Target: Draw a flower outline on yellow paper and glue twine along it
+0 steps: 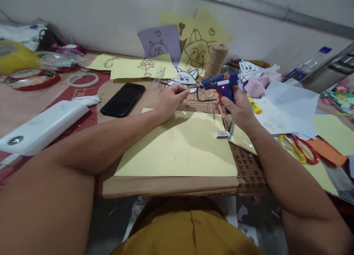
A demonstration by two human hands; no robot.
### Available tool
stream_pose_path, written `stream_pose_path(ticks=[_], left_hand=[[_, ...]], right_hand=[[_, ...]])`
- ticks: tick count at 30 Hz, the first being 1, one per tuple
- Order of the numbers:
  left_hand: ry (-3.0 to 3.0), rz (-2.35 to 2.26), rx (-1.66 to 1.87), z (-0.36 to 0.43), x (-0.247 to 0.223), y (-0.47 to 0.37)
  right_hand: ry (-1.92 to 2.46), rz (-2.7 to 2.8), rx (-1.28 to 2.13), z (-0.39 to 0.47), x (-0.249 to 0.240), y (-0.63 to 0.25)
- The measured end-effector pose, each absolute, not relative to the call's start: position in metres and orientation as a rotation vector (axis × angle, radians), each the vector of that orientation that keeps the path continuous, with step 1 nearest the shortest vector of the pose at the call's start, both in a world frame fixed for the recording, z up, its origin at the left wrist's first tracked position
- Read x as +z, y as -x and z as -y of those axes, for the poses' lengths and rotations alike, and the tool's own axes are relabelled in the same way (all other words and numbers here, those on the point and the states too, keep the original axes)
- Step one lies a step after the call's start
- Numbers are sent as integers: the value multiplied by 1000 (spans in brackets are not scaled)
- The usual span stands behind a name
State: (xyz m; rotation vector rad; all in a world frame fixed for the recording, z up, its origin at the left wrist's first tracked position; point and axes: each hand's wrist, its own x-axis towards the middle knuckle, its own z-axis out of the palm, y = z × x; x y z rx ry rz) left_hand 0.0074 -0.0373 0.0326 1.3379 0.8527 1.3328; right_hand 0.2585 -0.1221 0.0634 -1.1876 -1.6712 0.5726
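My right hand (243, 109) is wrapped round the handle of a blue glue gun (221, 83), whose red light is lit. A clear glue stick (267, 71) sticks out of its back end. The nozzle points left, at the closed fingertips of my left hand (173, 99). Those fingers pinch what looks like a thin brown piece of twine (194, 86), close to the nozzle. Below both hands lies a yellow paper sheet (166, 148) with a faint pencilled square and curve. A white cut-out of a cartoon animal (184, 77) is just behind my left hand.
A twine spool (217, 59) stands behind the glue gun. To the left are a black phone (123, 100), a white power bank (45, 126) and a tape roll (83, 80). An eraser (222, 134) and scissors (299, 148) lie rightward. Drawings (159, 44) lean on the wall.
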Motion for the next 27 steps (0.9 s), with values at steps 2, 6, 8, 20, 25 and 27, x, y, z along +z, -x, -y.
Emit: stream_pose_path(ticks=[2,6,8,20,25,27], left_hand=[[-1326,-854,1325,38,34,-8],[-1305,-876,1319,39,36,-9],[-1290,-889,1306,40,37,-8],[-1252,-896,1239,48,43,-9],[-1249,-888,1246,45,42,-8],[-1261,-883,1246,45,42,-8]], right_hand=[[1204,1684,563,122,63,-259],[1173,1686,578,121,63,-260],[1156,1671,586,121,63,-260],[1201,1688,583,121,64,-261],[1189,1655,596,126,69,-257],[1199,1657,593,127,68,-255]])
